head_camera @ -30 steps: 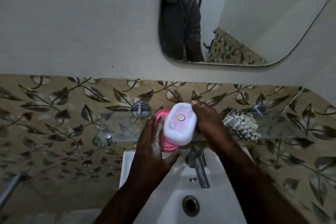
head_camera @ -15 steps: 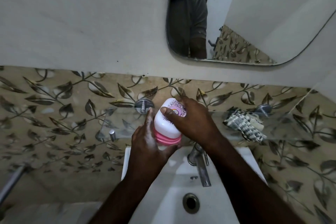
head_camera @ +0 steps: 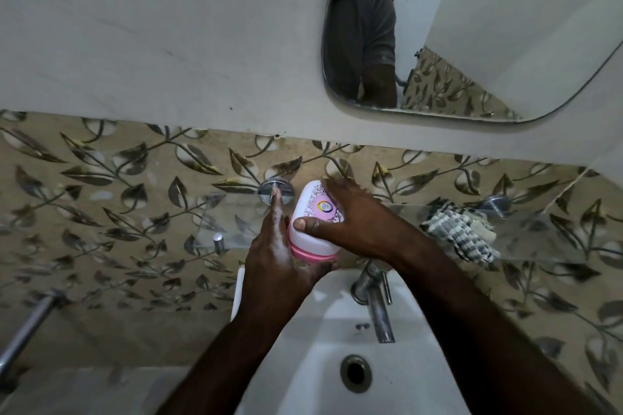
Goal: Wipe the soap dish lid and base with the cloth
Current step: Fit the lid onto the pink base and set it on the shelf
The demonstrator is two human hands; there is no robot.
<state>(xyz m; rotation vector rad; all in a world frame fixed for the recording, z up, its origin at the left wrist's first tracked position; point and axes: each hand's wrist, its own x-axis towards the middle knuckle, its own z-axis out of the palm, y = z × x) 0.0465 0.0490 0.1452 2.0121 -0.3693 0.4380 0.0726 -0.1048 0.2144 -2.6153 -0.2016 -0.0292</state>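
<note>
Soap dish lid (head_camera: 313,219), white, sits on pink base (head_camera: 312,254); long axis runs near-to-far toward wall, dish held above back of sink (head_camera: 337,347). Right hand (head_camera: 357,219) clamps lid from right, thumb on near end. Left hand (head_camera: 273,256) grips base from left, thumb hooked under. Cloth (head_camera: 462,232) lies on glass shelf (head_camera: 539,239), right of dish, past right wrist. Right hand nearer, likely one to fetch it.

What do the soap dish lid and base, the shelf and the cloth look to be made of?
Soap dish lid: likely white plastic, smooth and slightly glossy.
Soap dish base: likely pink plastic, judging by its thin moulded rim.
Shelf: clear glass, with the wall tiles showing through it.
Cloth: woven fabric, perhaps cotton; it is checked, soft and crumpled.
</note>
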